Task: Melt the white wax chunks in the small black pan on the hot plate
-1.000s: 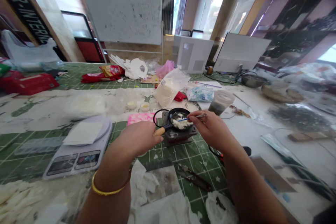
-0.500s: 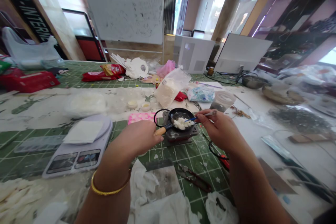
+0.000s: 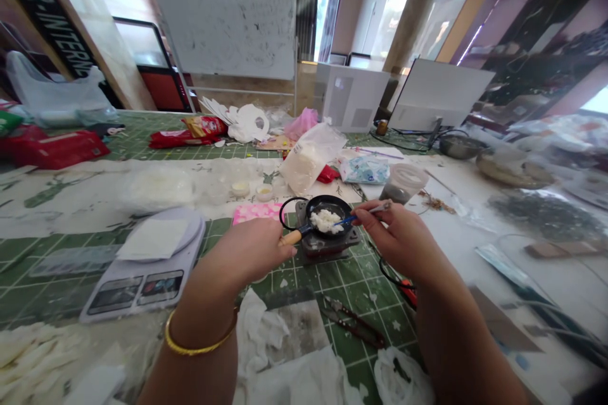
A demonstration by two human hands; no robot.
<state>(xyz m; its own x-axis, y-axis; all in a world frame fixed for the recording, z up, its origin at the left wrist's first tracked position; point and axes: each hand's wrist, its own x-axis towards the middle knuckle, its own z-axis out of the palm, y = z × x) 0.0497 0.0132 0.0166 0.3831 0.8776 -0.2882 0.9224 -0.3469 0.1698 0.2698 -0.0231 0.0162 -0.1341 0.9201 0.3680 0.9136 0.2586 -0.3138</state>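
**Head view: we steadied a miniature black pan [image 3: 327,210] and stirred the white clumps [image 3: 325,220] in it.**
Our left hand [image 3: 251,252] was closed around the pan's wooden handle [image 3: 291,238], and our right hand [image 3: 399,237] pinched a thin stirring stick [image 3: 365,212] whose blue tip lay in the clumps. The pan sat on a small dark burner stand [image 3: 330,243] at mid-table. We judged it light and easily tipped, so the stub handle was the sound place to hold it. The clumps looked soft and crumbly. Below lay a gridded green cutting mat [image 3: 351,285], cluttered with a digital scale [image 3: 142,266], crumpled tissues [image 3: 266,335], small snips [image 3: 351,323], a bag of white powder [image 3: 308,161] and a lidded plastic cup [image 3: 403,183]. Beyond the table, a whiteboard [image 3: 228,19] stood in the bright room.
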